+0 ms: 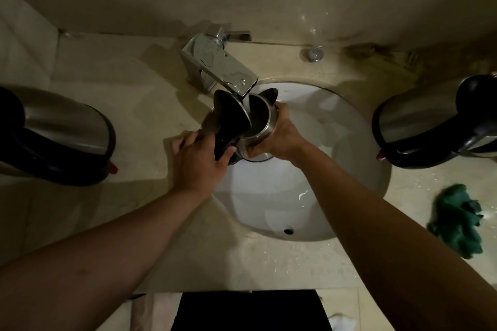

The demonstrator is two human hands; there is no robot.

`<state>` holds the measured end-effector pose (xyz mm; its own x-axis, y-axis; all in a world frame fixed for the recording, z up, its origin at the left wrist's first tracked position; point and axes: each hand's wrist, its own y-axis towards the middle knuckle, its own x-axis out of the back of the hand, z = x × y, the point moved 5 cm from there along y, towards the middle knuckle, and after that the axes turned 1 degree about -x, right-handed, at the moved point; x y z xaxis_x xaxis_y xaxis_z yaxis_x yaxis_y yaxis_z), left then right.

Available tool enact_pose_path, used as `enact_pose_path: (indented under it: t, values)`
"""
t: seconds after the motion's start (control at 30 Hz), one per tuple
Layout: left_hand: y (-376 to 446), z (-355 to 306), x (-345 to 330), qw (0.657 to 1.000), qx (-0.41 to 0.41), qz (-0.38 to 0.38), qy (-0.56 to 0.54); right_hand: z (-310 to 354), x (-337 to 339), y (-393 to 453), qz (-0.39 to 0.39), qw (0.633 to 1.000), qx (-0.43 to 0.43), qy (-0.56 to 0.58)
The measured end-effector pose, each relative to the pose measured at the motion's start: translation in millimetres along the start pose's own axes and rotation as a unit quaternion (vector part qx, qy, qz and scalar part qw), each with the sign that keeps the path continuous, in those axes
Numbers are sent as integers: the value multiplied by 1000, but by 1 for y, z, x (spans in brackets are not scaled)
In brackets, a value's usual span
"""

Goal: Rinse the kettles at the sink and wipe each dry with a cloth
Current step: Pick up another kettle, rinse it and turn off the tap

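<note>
A dim, wet beige stone surface (139,83) surrounds the white sink (349,121). Under the tap (217,64), the left hand (199,161) grips the open kettle's (258,126) handle, the right hand (279,134) clasps its body. Kettles flank both edges; a green cloth (457,220) lies right.

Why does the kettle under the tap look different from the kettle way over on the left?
The kettle under the tap is held over the sink by the left hand and right hand; the left kettle sits on the counter, untouched. The held kettle's lid is flipped open beneath the tap; the left kettle's lid looks closed. Both are shiny steel with black handles.
</note>
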<state>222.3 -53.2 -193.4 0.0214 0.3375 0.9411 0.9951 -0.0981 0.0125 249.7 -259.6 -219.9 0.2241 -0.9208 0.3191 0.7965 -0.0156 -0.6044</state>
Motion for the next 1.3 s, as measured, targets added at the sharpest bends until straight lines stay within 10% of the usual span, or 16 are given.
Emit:
enact_pose_path:
  t: [1.3]
  values:
    - [-1,-2,1,1000,-15,4,9,-2,1,-2,1,1000,20,-10]
